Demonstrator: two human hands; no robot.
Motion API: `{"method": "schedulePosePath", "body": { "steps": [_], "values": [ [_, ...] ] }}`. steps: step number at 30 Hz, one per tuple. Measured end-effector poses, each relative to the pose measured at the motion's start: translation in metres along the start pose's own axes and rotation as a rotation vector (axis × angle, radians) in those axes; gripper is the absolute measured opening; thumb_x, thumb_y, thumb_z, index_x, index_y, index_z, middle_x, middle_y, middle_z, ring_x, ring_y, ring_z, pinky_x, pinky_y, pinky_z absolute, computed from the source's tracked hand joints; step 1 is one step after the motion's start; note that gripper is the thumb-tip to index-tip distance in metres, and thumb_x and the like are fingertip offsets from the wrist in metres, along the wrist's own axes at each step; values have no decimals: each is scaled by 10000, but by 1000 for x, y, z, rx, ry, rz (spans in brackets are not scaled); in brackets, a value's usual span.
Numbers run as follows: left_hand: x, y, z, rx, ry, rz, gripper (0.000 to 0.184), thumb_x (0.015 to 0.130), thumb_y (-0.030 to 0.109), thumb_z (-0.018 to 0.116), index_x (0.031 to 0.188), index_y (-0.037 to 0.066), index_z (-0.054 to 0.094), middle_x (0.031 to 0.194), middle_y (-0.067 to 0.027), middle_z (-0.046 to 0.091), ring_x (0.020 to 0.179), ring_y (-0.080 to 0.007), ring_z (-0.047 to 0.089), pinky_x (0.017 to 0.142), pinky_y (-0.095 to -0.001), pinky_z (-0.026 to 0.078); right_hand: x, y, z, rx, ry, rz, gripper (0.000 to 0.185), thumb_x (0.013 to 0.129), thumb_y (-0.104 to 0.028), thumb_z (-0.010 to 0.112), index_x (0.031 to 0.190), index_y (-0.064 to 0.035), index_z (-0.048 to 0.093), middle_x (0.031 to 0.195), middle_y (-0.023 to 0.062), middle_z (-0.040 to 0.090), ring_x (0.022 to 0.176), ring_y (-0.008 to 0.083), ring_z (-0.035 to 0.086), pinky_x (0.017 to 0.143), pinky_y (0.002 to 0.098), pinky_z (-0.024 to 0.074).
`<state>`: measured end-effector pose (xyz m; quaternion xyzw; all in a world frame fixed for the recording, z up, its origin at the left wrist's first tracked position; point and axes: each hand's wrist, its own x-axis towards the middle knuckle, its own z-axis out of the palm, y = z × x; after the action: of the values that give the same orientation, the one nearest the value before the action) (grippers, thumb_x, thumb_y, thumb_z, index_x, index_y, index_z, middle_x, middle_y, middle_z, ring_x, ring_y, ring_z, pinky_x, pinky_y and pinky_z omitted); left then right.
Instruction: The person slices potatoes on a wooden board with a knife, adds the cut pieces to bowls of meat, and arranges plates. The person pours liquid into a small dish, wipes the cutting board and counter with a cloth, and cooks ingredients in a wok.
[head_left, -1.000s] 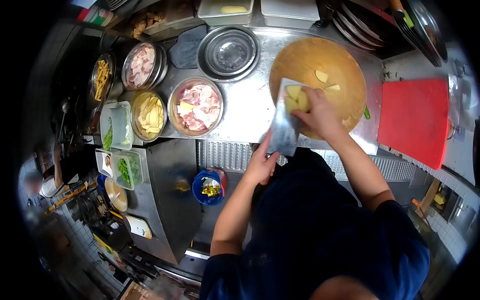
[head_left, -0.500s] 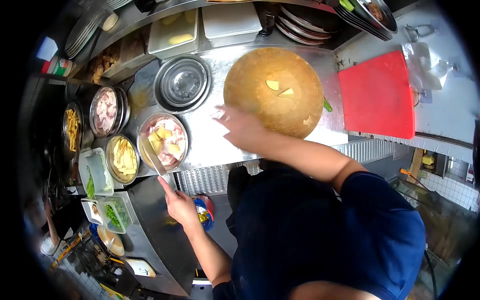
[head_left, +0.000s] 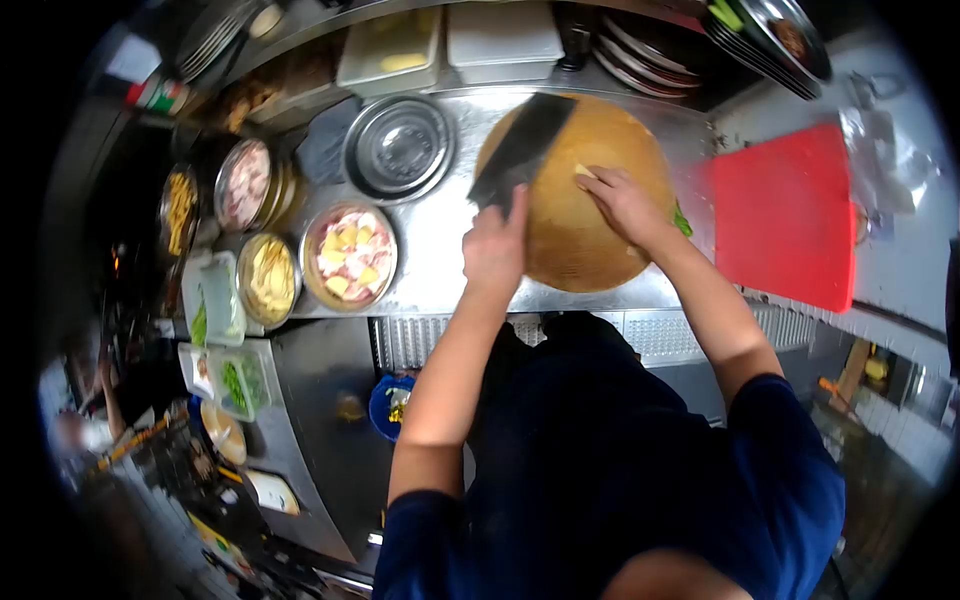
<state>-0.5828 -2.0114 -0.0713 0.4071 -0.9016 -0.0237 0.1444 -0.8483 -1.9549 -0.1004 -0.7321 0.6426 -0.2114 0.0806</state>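
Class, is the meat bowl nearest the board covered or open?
Open: nothing covers the bowl; yellow pieces show atop the meat.

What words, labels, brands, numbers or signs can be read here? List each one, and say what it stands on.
None can be read.
Red, white and green container: any label is too small and blurred.
Knife: blade blurred, no lettering legible.
Red board: no lettering visible.
White dish: too blurred to tell whether it bears any writing.

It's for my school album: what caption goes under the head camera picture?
Left hand holding a cleaver, right hand touching a yellow piece, at the round board.
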Motion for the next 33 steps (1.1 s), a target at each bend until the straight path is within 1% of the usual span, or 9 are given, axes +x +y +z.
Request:
{"method": "schedulePosePath", "body": {
  "steps": [6, 11, 13, 17, 19, 24, 28, 29, 33],
  "values": [
    [5, 23, 14, -161, -56, -53, 453, 893, 150, 671, 1341, 91, 628, 1017, -132, 615, 998, -308, 592, 839, -434, 512, -35, -7, -15, 102, 82, 68, 374, 860, -26, 675, 1230, -76, 667, 1244, 173, 658, 1104, 371, 630, 959, 425, 519],
    [-71, -9, 3, -474, 245, -406, 433, 905, 86, 677, 1329, 22, 619, 1142, -197, 614, 1112, -355, 569, 996, -445, 459, -31, -18, -15, -18, 96, 150, 368, 880, -70, 691, 1246, -73, 655, 1205, 154, 666, 1092, 355, 638, 922, 424, 533],
    [-110, -42, 5, -308, 303, -529, 506, 920, 69, 655, 1410, 18, 541, 1222, -222, 568, 1126, -352, 566, 986, -413, 474, -25, -24, -9, -108, 83, 167, 346, 891, -94, 687, 1236, -88, 658, 1172, 135, 667, 1073, 333, 639, 867, 428, 549],
    [-163, -107, 13, -472, 618, -1214, 621, 950, 113, 623, 1477, -86, 361, 1315, -251, 501, 1178, -383, 527, 1071, -467, 404, -20, -2, 17, -62, 177, 200, 345, 905, -152, 704, 1242, -90, 659, 1070, 143, 683, 977, 339, 664, 817, 434, 552],
    [-179, -150, 25, -1016, 858, -1400, 594, 969, 121, 606, 1459, -112, 367, 1258, -190, 543, 1082, -280, 588, 892, -408, 552, -15, 3, 17, 16, 204, 288, 346, 901, -166, 715, 1234, -87, 664, 1019, 152, 691, 922, 348, 675, 803, 438, 551],
    [-185, -221, 24, -1687, 574, -1363, 387, 931, 80, 651, 1264, -59, 509, 1104, -161, 646, 938, -284, 697, 791, -407, 646, 0, -53, -11, 400, 197, 517, 269, 927, -142, 729, 1173, -39, 696, 936, 79, 702, 803, 162, 637, 752, 293, 523],
    [-178, -235, 35, -1810, 678, -1266, 428, 879, 13, 672, 1267, -29, 494, 1093, -169, 637, 898, -311, 705, 725, -442, 664, 55, -189, 21, 600, -26, 253, 270, 925, -65, 715, 1182, 5, 673, 917, 18, 662, 806, 89, 581, 738, 245, 483],
    [-183, -242, 49, -1782, 715, -1428, 440, 868, 16, 683, 1258, -12, 481, 1088, -161, 635, 860, -299, 705, 669, -414, 665, 72, -221, 41, 557, -56, 166, 274, 919, -67, 719, 1181, 0, 674, 926, 37, 674, 805, 105, 591, 742, 255, 491],
    [-225, -228, 20, -1861, 673, -1365, 463, 886, 22, 631, 1320, 32, 469, 1074, -151, 657, 842, -264, 718, 575, -386, 655, 116, -330, 119, 421, -274, -140, 353, 886, -82, 738, 1228, -23, 668, 971, 142, 707, 834, 221, 658, 780, 323, 533]
  ]
}}
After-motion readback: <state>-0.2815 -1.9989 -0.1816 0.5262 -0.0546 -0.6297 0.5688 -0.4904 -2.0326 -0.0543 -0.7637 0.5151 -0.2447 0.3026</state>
